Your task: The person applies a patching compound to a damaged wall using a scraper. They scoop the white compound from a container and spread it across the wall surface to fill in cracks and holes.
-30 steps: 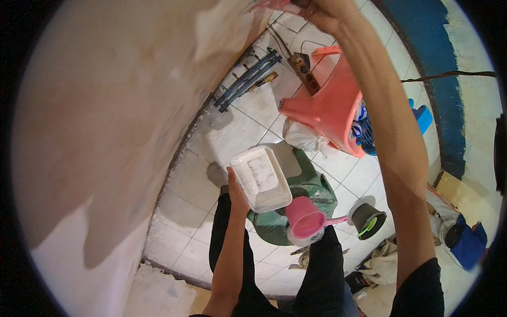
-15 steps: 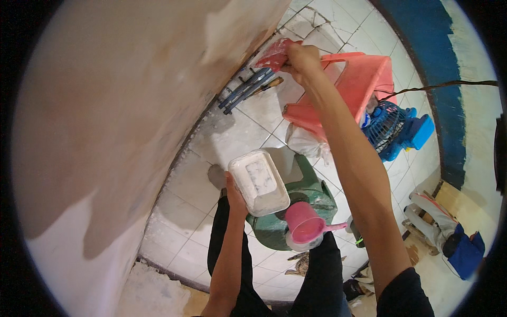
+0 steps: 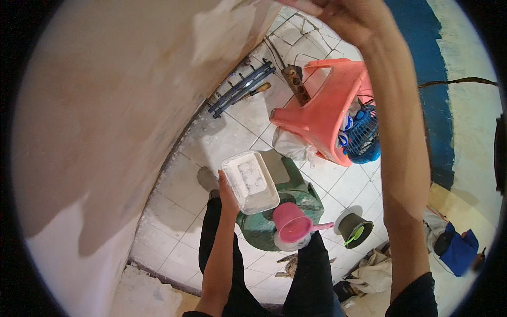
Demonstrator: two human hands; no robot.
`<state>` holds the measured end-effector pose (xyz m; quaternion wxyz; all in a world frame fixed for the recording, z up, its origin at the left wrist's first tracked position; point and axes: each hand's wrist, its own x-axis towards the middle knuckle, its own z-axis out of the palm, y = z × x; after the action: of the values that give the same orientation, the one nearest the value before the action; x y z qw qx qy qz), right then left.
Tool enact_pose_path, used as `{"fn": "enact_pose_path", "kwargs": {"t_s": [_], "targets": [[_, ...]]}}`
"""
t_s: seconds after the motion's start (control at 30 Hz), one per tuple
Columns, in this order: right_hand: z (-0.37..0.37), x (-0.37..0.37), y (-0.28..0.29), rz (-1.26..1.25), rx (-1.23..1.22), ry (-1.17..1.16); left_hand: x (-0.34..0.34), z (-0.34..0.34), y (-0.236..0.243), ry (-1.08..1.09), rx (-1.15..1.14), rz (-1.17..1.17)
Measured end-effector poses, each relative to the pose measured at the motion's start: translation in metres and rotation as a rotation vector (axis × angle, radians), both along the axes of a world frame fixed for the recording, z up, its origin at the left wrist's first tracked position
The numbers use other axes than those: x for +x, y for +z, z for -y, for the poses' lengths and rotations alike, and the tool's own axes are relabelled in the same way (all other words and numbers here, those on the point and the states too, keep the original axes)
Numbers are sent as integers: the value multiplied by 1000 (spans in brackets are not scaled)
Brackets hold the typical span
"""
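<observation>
My left hand (image 3: 227,194) grips the long edge of a white rectangular tray (image 3: 252,182), its inside smeared with white paste. Raised to the top edge of the picture, my right hand (image 3: 355,22) is closed on a red scraper (image 3: 305,6) by the wall; its fingers and most of the scraper are cut off or blurred. Below the tray stands a green plastic stool (image 3: 257,232). On the stool a pink dipper (image 3: 291,222) rests over a whitish container (image 3: 293,244), handle to the right.
The pale wall (image 3: 121,116) fills the left. By its foot lie dark blue bars (image 3: 240,90) and a wooden-handled tool (image 3: 259,90). A power strip (image 3: 296,84) leans near a tipped coral plastic chair (image 3: 327,116) and a blue fan (image 3: 364,137). A dark bucket (image 3: 348,227) stands right.
My right hand has swept up to the top edge with the red scraper, along the wall. The view has shifted slightly, uncovering the power strip and dark bucket. My left hand still holds the tray.
</observation>
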<state>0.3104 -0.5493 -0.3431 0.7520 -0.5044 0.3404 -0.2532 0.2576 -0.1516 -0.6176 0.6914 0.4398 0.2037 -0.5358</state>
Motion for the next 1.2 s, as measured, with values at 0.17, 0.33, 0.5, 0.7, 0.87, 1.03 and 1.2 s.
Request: {"fn": "enact_pose_path", "kwargs": {"t_s": [0.17, 0.33, 0.5, 0.7, 0.87, 1.03, 1.2], "targets": [[-13, -46, -6, 5, -114, -156, 4, 3, 12, -5, -44, -36], [-46, -61, -180, -364, 145, -316, 5, -4, 3, -36, -74, -42], [-73, 14, -216, -198, 325, -276, 8, -6, 8, -85, -106, 0], [-65, 40, -130, -90, 267, -190, 6, -13, 2, -78, -81, 22], [-35, 8, -55, 235, 141, 18, -5, -10, -7, -105, -140, 22], [-80, -38, -12, 109, 159, -84, 4, -14, 7, -73, -103, 31], [-127, -48, -123, -171, 326, -292, 6, -30, -3, -106, -93, -12]]}}
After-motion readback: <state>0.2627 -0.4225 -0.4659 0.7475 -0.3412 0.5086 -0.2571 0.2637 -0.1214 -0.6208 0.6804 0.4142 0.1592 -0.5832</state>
